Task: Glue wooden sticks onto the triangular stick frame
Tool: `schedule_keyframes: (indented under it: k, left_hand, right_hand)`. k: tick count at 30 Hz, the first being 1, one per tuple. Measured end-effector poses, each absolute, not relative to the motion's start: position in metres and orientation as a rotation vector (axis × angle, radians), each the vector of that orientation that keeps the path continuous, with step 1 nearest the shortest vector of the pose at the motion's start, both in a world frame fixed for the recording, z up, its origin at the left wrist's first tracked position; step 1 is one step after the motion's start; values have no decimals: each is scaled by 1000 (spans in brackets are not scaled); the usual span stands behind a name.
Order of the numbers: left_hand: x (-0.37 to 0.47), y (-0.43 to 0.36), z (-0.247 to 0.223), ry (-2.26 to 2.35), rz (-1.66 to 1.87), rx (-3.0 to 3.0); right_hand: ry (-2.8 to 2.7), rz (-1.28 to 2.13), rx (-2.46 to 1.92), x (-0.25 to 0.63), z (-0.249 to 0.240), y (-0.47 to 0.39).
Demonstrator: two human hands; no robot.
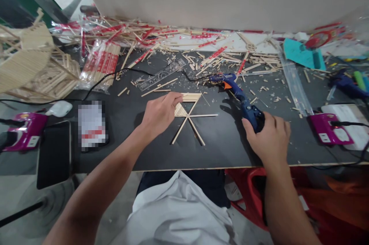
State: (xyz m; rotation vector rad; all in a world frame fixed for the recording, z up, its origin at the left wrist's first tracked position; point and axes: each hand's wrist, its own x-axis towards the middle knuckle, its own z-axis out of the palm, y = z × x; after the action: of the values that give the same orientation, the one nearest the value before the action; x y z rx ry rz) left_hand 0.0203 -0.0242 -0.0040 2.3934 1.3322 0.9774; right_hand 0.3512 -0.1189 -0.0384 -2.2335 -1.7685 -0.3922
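Note:
A spoked frame of thin wooden sticks (188,116) lies flat on the dark table, two of its upper wedges partly filled with rows of sticks. My left hand (161,112) is closed at the frame's upper left, thumb and fingertips pinching a thin wooden stick (188,94) at its top edge. To the right, my right hand (271,135) wraps around a blue hand tool (250,112) that looks like a cutter, its far end pointing up and left. A blue glue gun (229,80) with an orange trigger lies just beyond that tool.
Loose sticks, offcuts and red wrappers (161,33) litter the back. A clear ruler (161,75) lies behind the frame. On the left are a stick model (29,60), bagged sticks (99,62), phones (54,153) and a purple power socket (27,131); another purple socket (330,128) is right.

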Motion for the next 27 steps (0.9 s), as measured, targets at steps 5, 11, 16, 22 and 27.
schedule_keyframes:
  k: [5, 11, 16, 22, 27]
  left_hand:
    - [19, -24, -2, 1292, 933, 2383]
    - [19, -25, -2, 1222, 966, 2387]
    - [20, -26, -3, 1215, 1055, 2406]
    - [25, -29, -4, 1233, 1183, 2372]
    - [26, -28, -10, 1219, 1339, 2340]
  right_hand:
    - [-1867, -345, -2160, 353, -42, -119]
    - [-1888, -270, -2122, 354, -41, -117]
    - [-1898, -190, -1983, 332, -18, -113]
    - [-1861, 171, -1398, 258, 38, -88]
    - [-1820, 553, -1139, 208, 44, -54]
